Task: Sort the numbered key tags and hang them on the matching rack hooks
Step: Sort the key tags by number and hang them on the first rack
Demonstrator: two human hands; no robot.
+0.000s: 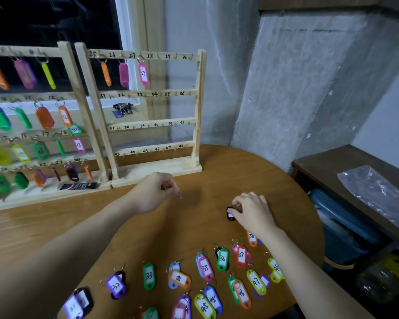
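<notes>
Key tags (222, 259) marked 32–47 before rack (148, 125) numbered 25–48

Coloured numbered tags (222, 259) strewn on table; rack (148, 125) upright, mostly bare.

Rough grey concrete wall (297, 77), dark window (51, 19), brown side shelf (346, 164).

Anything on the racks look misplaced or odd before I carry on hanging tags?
Yes. On the left rack, a green tag sits upside down, its number reading inverted, wedged below the orange 12 tag rather than hanging from a hook. A bunch of keys also sits behind the right rack.
</notes>
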